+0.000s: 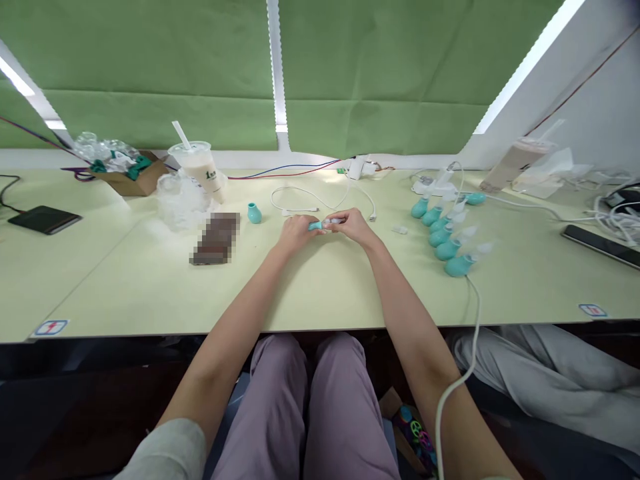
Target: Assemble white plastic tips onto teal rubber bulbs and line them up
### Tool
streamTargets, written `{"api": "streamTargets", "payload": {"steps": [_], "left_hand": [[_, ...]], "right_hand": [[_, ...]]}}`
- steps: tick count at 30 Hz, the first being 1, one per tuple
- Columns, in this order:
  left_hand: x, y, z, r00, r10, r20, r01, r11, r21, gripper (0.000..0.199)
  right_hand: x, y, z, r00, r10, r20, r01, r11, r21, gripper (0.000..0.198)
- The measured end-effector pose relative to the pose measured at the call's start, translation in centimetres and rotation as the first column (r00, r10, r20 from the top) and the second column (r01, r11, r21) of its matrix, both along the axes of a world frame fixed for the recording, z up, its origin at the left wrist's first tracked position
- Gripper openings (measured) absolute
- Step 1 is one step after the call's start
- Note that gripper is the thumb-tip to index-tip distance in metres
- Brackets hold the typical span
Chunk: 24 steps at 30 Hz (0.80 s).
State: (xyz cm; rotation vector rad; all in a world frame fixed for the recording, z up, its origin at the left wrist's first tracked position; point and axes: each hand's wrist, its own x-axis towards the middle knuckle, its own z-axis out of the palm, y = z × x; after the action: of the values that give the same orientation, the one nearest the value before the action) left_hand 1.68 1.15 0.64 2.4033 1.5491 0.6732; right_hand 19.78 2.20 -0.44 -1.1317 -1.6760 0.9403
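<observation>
My left hand (296, 232) is closed around a teal squeeze bulb (315, 226), of which only a small part shows between the fingers. Facing it, my right hand (354, 225) pinches a translucent tip (333, 221) against the bulb's end. Whether the two are fully joined I cannot tell. To the left of my hands a teal bulb (255, 213) stands upright without a tip. On the right, several teal bulbs with translucent tips (447, 249) lie in a slanting row. A small clear piece (400, 230) rests between that row and my right hand.
White cables (295, 189) lie behind my hands. At left are a blurred brown object (216, 239), plastic bag (180, 200), drink cup (203, 170), cardboard box (133, 180) and black device (45, 219). Another cup (517, 163) and a phone (603, 245) are right. A person's leg (550, 380) shows alongside.
</observation>
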Motion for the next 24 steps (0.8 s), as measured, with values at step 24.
{"api": "streamTargets", "payload": {"steps": [24], "left_hand": [[1.6, 0.5, -0.3, 0.855, 0.037, 0.518, -0.025, 0.999, -0.029, 0.054]], "right_hand": [[-0.4, 0.3, 1.2, 0.980, -0.068, -0.187, 0.079, 0.996, 0.050, 0.071]]}}
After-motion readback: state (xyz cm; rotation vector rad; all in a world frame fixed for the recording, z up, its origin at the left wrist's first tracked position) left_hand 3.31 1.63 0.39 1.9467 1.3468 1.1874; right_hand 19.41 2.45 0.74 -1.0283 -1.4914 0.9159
